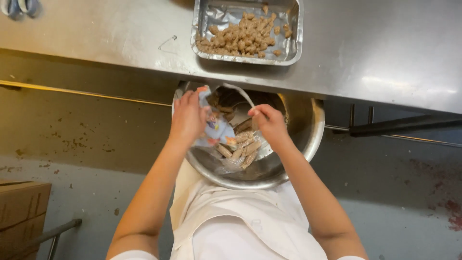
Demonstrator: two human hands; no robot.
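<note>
My left hand grips the printed edge of a clear plastic bag held open over a large steel bowl. The bag holds several brown sausage-like pieces. My right hand pinches the bag's other side, fingers closed on the plastic. The bowl sits at my waist, below the edge of a steel counter. On the counter, just above the bowl, a foil tray holds a heap of small brown chunks.
A cardboard box stands at the lower left beside a grey metal bar. A dark rail runs under the counter at right. A blue and white item lies at the counter's top left corner. Grey stained floor lies below.
</note>
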